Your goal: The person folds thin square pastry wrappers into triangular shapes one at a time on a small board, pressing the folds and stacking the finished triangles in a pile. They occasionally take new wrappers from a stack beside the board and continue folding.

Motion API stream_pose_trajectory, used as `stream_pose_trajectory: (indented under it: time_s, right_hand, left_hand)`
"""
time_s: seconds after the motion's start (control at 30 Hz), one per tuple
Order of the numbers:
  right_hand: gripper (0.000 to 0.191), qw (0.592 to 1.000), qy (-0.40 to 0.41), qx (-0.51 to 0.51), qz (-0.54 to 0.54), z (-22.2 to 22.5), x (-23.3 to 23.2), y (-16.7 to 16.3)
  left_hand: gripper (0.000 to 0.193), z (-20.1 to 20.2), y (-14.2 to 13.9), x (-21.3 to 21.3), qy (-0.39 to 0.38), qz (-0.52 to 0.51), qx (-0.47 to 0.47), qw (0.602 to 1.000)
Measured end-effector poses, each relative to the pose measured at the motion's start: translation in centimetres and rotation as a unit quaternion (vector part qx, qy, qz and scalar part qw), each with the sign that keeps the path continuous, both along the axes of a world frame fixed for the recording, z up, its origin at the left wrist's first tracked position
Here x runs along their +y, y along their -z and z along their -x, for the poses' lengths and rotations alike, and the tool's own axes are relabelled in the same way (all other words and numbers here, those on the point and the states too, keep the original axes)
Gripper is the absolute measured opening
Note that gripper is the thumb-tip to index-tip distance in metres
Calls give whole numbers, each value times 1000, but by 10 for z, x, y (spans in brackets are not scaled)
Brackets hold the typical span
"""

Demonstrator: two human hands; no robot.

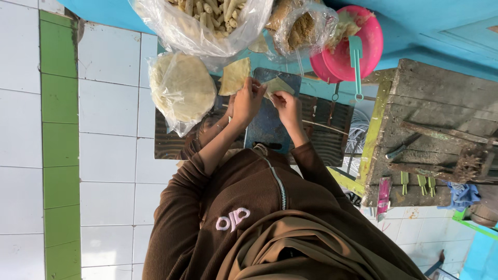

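Blue board (270,127), wrapper (277,85) between hands (267,101)

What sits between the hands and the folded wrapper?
Nothing visible. The left hand and right hand both pinch the folded wrapper over the dark board; a second wrapper lies apart, beside the left hand.
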State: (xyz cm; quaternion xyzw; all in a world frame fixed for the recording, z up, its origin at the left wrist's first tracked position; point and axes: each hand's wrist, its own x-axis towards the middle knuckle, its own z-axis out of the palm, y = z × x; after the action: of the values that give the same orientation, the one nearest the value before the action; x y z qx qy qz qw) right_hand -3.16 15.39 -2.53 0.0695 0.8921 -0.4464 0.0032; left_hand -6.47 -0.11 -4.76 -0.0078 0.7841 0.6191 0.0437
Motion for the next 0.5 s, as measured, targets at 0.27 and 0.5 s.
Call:
stream_pose_trajectory:
  time_s: [0.27, 0.5]
  right_hand:
    - [23, 934, 151, -63, 318, -3, 23, 7]
    - [24, 939, 201, 100, 262, -18, 76, -13]
  left_hand:
    - [16, -2, 8, -6, 71, 176, 78, 979]
    - [17, -6, 12, -7, 73, 178, 98, 976]
